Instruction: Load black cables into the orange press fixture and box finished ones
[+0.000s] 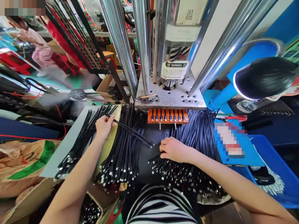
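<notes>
head view: left hand (105, 126) pinches black cables (133, 133); right hand (175, 150) curled by cable pile (198, 137) (hold hidden, can't tell).

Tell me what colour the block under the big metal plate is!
The block is orange. It shows in the head view, the only one here.

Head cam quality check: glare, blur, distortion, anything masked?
Head view: bright glare streaks on the chrome columns; a white glow on the black lamp's rim; left hand and right hand reasonably sharp; smearing around what looks like a fan; stretching toward the side edges; mosaic blocks over the top-left corner and part of the blue board.
</notes>
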{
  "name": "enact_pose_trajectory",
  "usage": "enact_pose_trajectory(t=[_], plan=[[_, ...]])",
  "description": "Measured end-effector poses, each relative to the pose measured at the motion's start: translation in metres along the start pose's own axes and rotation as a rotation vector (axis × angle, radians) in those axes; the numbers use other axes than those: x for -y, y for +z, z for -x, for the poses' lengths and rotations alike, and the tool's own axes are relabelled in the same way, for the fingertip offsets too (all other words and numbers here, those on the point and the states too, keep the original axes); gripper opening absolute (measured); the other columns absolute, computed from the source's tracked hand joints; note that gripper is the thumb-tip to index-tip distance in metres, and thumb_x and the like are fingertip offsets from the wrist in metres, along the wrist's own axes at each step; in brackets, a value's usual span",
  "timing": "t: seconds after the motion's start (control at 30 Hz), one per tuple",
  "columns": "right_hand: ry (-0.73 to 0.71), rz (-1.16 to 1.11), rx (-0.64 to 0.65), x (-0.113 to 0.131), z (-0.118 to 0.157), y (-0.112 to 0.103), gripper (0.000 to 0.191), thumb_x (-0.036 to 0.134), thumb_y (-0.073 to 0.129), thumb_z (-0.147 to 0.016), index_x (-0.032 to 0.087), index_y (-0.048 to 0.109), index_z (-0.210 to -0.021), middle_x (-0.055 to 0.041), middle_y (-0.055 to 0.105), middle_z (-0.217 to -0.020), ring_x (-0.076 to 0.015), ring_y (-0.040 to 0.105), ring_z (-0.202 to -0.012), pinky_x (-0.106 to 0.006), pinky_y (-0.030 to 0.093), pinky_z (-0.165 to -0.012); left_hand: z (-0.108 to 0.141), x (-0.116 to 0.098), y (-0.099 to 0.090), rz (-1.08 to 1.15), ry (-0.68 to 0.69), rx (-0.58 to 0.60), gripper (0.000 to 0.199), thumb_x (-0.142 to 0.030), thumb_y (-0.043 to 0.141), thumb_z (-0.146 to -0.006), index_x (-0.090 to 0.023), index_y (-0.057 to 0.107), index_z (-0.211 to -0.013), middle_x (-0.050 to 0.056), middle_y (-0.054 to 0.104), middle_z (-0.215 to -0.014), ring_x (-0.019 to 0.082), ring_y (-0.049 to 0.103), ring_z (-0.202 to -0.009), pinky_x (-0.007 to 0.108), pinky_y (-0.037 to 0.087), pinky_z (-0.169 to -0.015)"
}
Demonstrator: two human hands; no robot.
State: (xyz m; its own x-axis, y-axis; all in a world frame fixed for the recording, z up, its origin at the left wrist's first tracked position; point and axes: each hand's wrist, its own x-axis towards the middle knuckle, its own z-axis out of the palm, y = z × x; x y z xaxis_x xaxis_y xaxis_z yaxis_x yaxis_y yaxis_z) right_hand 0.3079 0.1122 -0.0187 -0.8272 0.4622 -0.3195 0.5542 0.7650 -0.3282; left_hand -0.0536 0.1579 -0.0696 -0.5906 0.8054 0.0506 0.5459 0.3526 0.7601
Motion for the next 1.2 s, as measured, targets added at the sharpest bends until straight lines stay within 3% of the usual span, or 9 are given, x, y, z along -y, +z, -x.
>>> enact_pose_trajectory(t=[0.1,0.23,0.4,0.5,0.6,0.73,0.83,0.97,1.2], plan=[[-0.01,0.022,-0.015,-0.001,0.003,0.004,0.028,0.039,0.055,-0.096,0.015,0.069,-0.096,-0.0087,0.064,-0.098,-0.0236,0.059,-0.096,-0.036,0.042,-0.087,-0.002,0.003,0.004,-0.062,0.01,-0.038,0.026,-0.04,0.063,-0.079,-0.017,0.06,-0.091,-0.001,0.058,-0.061,0.017,0.056,-0.059,0.027,0.041,-0.062],[-0.031,0.058,-0.025,0.0,0.0,0.008,0.027,0.037,0.054,-0.096,0.014,0.069,-0.097,-0.0091,0.063,-0.098,-0.0236,0.058,-0.093,-0.036,0.043,-0.085,-0.001,0.005,0.006,-0.124,0.006,-0.091,0.066,-0.039,0.067,-0.078,-0.01,0.042,-0.132,0.001,0.065,-0.072,0.024,0.063,-0.078,0.033,0.044,-0.079],[-0.095,-0.005,-0.086,0.0,0.004,-0.001,0.021,0.031,0.055,-0.096,0.015,0.068,-0.095,-0.0084,0.063,-0.098,-0.0227,0.059,-0.092,-0.038,0.045,-0.088,-0.001,0.011,0.005,-0.117,0.039,-0.082,0.068,-0.04,0.061,-0.081,-0.009,0.037,-0.137,0.003,0.065,-0.075,0.025,0.063,-0.079,0.036,0.044,-0.081],[-0.087,-0.18,-0.243,-0.011,0.023,-0.01,0.017,0.028,0.055,-0.096,0.017,0.068,-0.097,-0.0076,0.065,-0.1,-0.0199,0.061,-0.094,-0.034,0.046,-0.089,0.0,0.014,0.005,-0.062,0.044,-0.097,0.064,-0.041,0.059,-0.082,-0.011,0.04,-0.135,0.0,0.061,-0.07,0.02,0.059,-0.067,0.032,0.044,-0.072],[0.136,-0.312,-0.558,-0.037,0.06,-0.005,0.022,0.031,0.05,-0.098,0.019,0.068,-0.094,-0.0055,0.067,-0.09,-0.0178,0.062,-0.085,-0.029,0.049,-0.077,0.002,0.013,0.003,0.046,0.023,-0.078,0.06,-0.04,0.057,-0.082,-0.014,0.041,-0.133,-0.004,0.057,-0.066,0.014,0.05,-0.053,0.027,0.04,-0.058],[0.699,-0.375,-1.101,-0.077,0.117,0.034,0.03,0.045,0.056,-0.089,0.019,0.069,-0.081,-0.0057,0.069,-0.078,-0.0198,0.063,-0.071,-0.031,0.05,-0.066,0.005,0.008,0.002,0.169,0.018,-0.061,0.051,-0.033,0.059,-0.081,-0.015,0.045,-0.126,-0.006,0.052,-0.061,0.011,0.044,-0.046,0.025,0.034,-0.049],[0.972,-0.532,-1.27,-0.096,0.14,0.068,0.037,0.052,0.064,-0.077,0.016,0.071,-0.079,-0.0071,0.069,-0.073,-0.0215,0.062,-0.067,-0.033,0.051,-0.066,0.008,0.005,0.002,0.227,0.029,-0.065,0.044,-0.031,0.059,-0.081,-0.017,0.048,-0.121,-0.006,0.05,-0.06,0.01,0.044,-0.046,0.025,0.032,-0.048],[0.988,-0.732,-1.33,-0.102,0.127,0.085,0.039,0.053,0.068,-0.071,0.015,0.069,-0.079,-0.0053,0.066,-0.07,-0.0185,0.057,-0.064,-0.031,0.047,-0.06,0.01,0.002,0.002,0.265,0.034,-0.091,0.041,-0.029,0.059,-0.08,-0.016,0.049,-0.119,-0.007,0.048,-0.059,0.009,0.041,-0.044,0.027,0.03,-0.047],[0.877,-0.766,-1.361,-0.11,0.084,0.065,0.038,0.052,0.072,-0.071,0.015,0.063,-0.076,0.0095,0.032,-0.051,-0.0093,0.031,-0.048,-0.025,0.028,-0.049,0.011,0.002,0.0,0.324,0.068,-0.05,0.035,-0.03,0.061,-0.083,-0.021,0.049,-0.115,-0.009,0.048,-0.058,0.008,0.042,-0.046,0.026,0.03,-0.048]])
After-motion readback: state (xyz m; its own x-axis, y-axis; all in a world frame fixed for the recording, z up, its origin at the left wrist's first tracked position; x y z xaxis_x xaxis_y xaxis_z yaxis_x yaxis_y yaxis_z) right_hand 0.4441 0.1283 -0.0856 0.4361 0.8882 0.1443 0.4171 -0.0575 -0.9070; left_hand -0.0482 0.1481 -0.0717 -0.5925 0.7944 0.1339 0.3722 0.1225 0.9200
